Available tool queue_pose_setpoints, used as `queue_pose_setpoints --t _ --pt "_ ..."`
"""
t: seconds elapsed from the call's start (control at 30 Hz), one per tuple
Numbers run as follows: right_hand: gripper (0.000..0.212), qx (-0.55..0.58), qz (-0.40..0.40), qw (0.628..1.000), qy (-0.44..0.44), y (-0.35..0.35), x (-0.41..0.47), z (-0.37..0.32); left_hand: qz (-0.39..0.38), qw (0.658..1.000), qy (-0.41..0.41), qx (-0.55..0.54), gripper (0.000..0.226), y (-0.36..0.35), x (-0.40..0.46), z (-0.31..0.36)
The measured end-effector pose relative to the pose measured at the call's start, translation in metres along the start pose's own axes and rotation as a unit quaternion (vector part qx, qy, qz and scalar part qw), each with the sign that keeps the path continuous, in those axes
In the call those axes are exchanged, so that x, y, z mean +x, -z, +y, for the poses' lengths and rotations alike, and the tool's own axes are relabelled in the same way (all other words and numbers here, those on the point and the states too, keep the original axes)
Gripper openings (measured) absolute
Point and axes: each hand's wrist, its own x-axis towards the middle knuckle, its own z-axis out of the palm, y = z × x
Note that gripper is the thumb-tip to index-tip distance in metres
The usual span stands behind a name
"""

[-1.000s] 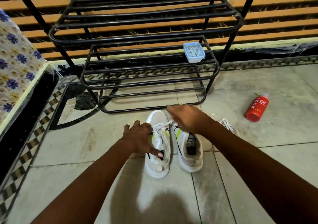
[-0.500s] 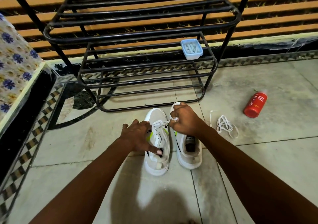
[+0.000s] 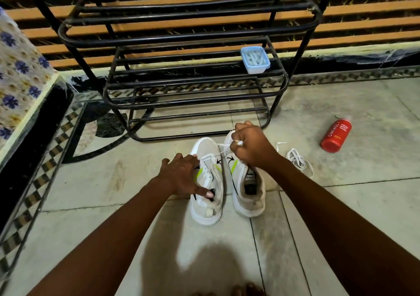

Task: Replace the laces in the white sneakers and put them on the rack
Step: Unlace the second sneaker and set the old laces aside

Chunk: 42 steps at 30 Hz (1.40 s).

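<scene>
I am crouching over the two white sneakers, which are standing side by side on the floor tiles just in front of the black metal rack [image 3: 195,105], toes pointing at it. My left hand [image 3: 181,175] is resting on the left sneaker [image 3: 208,205], fingers spread over its outer side and the thumb pressing down at the tongue near the opening. My right hand [image 3: 252,148] is curling into a fist above the toe of the right sneaker [image 3: 250,195], pinching the white lace [image 3: 221,148] that is running taut from the left sneaker's eyelets. A loose lace [image 3: 297,161] is lying in a heap to the right of the right sneaker. Further from the rack's right leg, a red bottle [image 3: 336,135] is lying on its side. A small blue container [image 3: 255,59] is sitting on the rack's middle shelf, at its right end.
</scene>
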Motion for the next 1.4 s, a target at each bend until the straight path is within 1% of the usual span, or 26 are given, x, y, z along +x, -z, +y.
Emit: queue_pose_setpoints --t 0.07,0.1,0.13,0.2,0.23,0.33,0.4,0.43,0.47,0.53,0.63,0.7,0.8,0.87,0.9,0.97,1.0,1.03,1.07,1.1,1.13,1.2,1.23,1.3,1.37,1.4 --pt "0.025 -0.076 -0.046 0.996 -0.032 -0.009 -0.002 0.01 -0.015 1.0 -0.001 -0.006 0.124 0.001 0.0 -0.003" --pt "0.018 -0.1 -0.068 0.991 -0.048 -0.016 -0.005 0.014 -0.021 1.0 -0.003 -0.008 0.119 0.003 0.001 -0.006" --pt "0.026 -0.115 -0.083 0.988 -0.057 -0.023 -0.008 0.016 -0.016 1.0 -0.007 -0.015 0.105 0.005 0.0 -0.009" --pt "0.047 -0.134 -0.094 0.982 -0.093 -0.03 -0.016 0.011 0.021 0.998 -0.028 -0.054 0.059 0.008 0.0 -0.013" --pt "0.049 -0.158 -0.089 0.978 -0.104 -0.032 -0.019 0.004 0.047 0.996 -0.037 -0.063 0.044 0.008 0.0 -0.014" --pt "0.036 -0.224 -0.037 0.97 -0.085 -0.042 -0.034 -0.023 0.099 0.994 -0.031 -0.029 0.037 0.006 0.001 -0.013" --pt "0.032 -0.236 0.002 0.971 -0.047 -0.056 -0.044 -0.032 0.136 0.99 -0.015 -0.038 0.018 0.0 0.006 -0.008" --pt "0.032 -0.227 0.013 0.974 -0.021 -0.065 -0.049 -0.033 0.141 0.989 -0.003 -0.051 0.014 -0.005 0.009 -0.006" --pt "0.032 -0.205 0.01 0.979 0.001 -0.074 -0.052 -0.034 0.138 0.988 0.014 -0.068 0.014 -0.008 0.011 -0.004" --pt "0.033 -0.169 -0.039 0.985 0.014 -0.085 -0.055 -0.04 0.135 0.983 0.043 -0.114 0.019 -0.014 0.017 -0.003" --pt "0.04 -0.194 -0.073 0.978 -0.009 -0.093 -0.057 -0.048 0.158 0.963 0.09 -0.198 0.028 -0.022 0.024 -0.004" --pt "0.046 -0.192 -0.09 0.977 -0.031 -0.095 -0.058 -0.053 0.158 0.951 0.115 -0.238 0.022 -0.022 0.027 -0.006" --pt "0.051 -0.203 -0.111 0.972 -0.044 -0.097 -0.055 -0.054 0.117 0.942 0.136 -0.283 0.009 -0.013 0.027 -0.007" --pt "0.055 -0.221 -0.137 0.965 -0.042 -0.101 -0.051 -0.049 0.098 0.947 0.148 -0.268 0.008 -0.01 0.029 -0.01" --pt "0.058 -0.221 -0.147 0.963 -0.039 -0.103 -0.049 -0.048 0.11 0.948 0.146 -0.262 0.016 -0.011 0.032 -0.009" --pt "0.064 -0.218 -0.146 0.964 -0.035 -0.105 -0.046 -0.047 0.167 0.948 0.098 -0.252 0.033 -0.008 0.028 -0.002" --pt "0.064 -0.219 -0.142 0.965 -0.031 -0.105 -0.045 -0.047 0.205 0.946 0.081 -0.239 0.034 -0.005 0.023 0.002" --pt "0.061 -0.225 -0.136 0.964 -0.022 -0.106 -0.044 -0.046 0.248 0.936 0.075 -0.239 0.031 -0.004 0.023 0.004" --pt "0.054 -0.235 -0.131 0.963 -0.016 -0.105 -0.044 -0.046 0.272 0.927 0.074 -0.246 0.027 -0.002 0.022 0.006" --pt "0.046 -0.244 -0.128 0.961 -0.013 -0.106 -0.043 -0.045 0.273 0.921 0.07 -0.268 0.024 -0.002 0.024 0.007" --pt "0.044 -0.248 -0.129 0.96 -0.015 -0.106 -0.042 -0.044 0.268 0.916 0.061 -0.291 0.023 -0.001 0.025 0.008" --pt "0.052 -0.252 -0.131 0.959 -0.021 -0.107 -0.04 -0.042 0.256 0.881 0.048 -0.394 0.028 0.0 0.022 0.009" --pt "0.059 -0.251 -0.129 0.959 -0.023 -0.108 -0.04 -0.041 0.252 0.855 0.042 -0.451 0.031 0.0 0.02 0.009" --pt "0.07 -0.253 -0.132 0.958 -0.025 -0.111 -0.042 -0.039 0.266 0.819 0.029 -0.508 0.034 0.002 0.016 0.01" --pt "0.061 -0.261 -0.133 0.956 -0.021 -0.11 -0.042 -0.041 0.283 0.782 -0.002 -0.555 0.034 0.008 0.012 0.014" --pt "0.055 -0.267 -0.14 0.953 -0.021 -0.109 -0.041 -0.042 0.292 0.755 -0.023 -0.587 0.034 0.017 0.008 0.018"
